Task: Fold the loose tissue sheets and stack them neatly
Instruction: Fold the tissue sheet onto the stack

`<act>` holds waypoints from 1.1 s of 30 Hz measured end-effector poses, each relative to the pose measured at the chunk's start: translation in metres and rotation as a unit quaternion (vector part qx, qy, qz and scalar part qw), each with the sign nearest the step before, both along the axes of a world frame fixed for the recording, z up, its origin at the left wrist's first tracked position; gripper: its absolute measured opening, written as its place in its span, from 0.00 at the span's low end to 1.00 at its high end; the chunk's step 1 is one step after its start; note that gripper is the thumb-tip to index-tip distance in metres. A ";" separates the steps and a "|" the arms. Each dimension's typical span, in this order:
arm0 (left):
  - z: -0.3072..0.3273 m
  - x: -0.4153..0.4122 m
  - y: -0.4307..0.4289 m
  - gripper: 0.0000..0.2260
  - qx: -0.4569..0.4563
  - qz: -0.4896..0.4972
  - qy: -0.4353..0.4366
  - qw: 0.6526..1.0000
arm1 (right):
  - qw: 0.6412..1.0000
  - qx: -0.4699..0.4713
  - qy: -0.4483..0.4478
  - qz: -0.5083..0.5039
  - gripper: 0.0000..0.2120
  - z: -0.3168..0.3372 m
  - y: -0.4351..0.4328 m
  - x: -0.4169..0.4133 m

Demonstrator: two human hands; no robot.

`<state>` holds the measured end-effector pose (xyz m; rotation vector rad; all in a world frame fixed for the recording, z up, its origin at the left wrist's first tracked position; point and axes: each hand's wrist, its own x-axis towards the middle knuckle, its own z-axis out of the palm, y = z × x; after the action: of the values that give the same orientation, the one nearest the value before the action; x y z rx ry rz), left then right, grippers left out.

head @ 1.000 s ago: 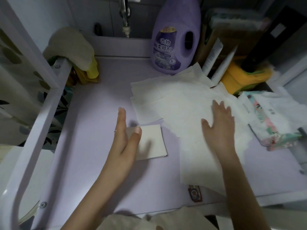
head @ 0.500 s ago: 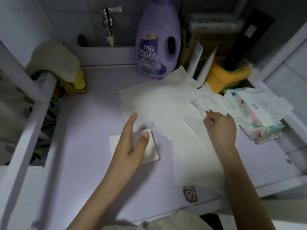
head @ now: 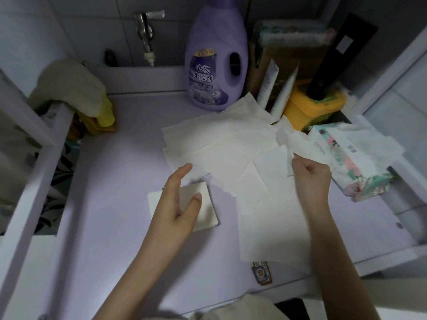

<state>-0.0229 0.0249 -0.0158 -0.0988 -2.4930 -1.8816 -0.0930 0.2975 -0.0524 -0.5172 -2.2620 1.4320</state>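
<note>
Several loose white tissue sheets lie spread and overlapping across the middle of the lilac counter. A small folded tissue stack sits at the left of the spread. My left hand is above the stack with straight fingers and holds nothing. My right hand has curled fingers that pinch the edge of one loose sheet, lifting it off the pile.
A purple softener bottle stands at the back. A floral tissue pack lies at the right, beside a yellow holder and two white tubes. A tap and a draped cloth are at the back left.
My right hand went from lying flat on the sheets to pinching one sheet's edge and raising it. My left hand stayed at the folded stack, fingers slightly lifted.
</note>
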 end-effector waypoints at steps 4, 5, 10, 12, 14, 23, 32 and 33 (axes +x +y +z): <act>0.001 0.000 0.000 0.23 -0.005 -0.008 0.014 1.000 | 0.999 0.017 -0.033 0.018 0.16 -0.007 0.009 -0.003; 0.000 0.000 0.000 0.23 -0.003 -0.010 0.014 1.000 | 0.999 0.023 -0.036 0.027 0.11 -0.007 0.010 -0.003; -0.004 -0.001 0.001 0.20 0.003 -0.023 0.016 1.000 | 0.996 0.085 -0.019 0.017 0.05 -0.011 0.016 -0.001; -0.006 -0.003 0.001 0.19 -0.002 -0.026 0.020 0.999 | 0.996 0.087 -0.010 -0.011 0.04 -0.010 0.017 0.000; -0.008 -0.004 0.001 0.18 -0.007 -0.029 0.027 0.999 | 0.998 0.053 0.019 -0.026 0.04 -0.003 0.014 0.000; 0.003 -0.005 0.004 0.33 0.043 -0.029 0.047 0.998 | 0.896 -0.380 0.020 0.231 0.11 0.060 -0.041 0.019; 0.015 -0.002 -0.007 0.34 0.161 -0.002 0.026 0.987 | 0.874 -0.349 -0.122 0.317 0.13 0.060 -0.094 0.018; 0.015 -0.002 -0.008 0.32 0.150 0.014 0.037 0.988 | 0.867 -0.368 -0.144 0.304 0.18 0.061 -0.096 0.018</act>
<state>-0.0249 0.0164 -0.0008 -0.1250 -2.1244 -2.1692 -0.0749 0.2012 0.0084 -0.2240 -2.1131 2.7423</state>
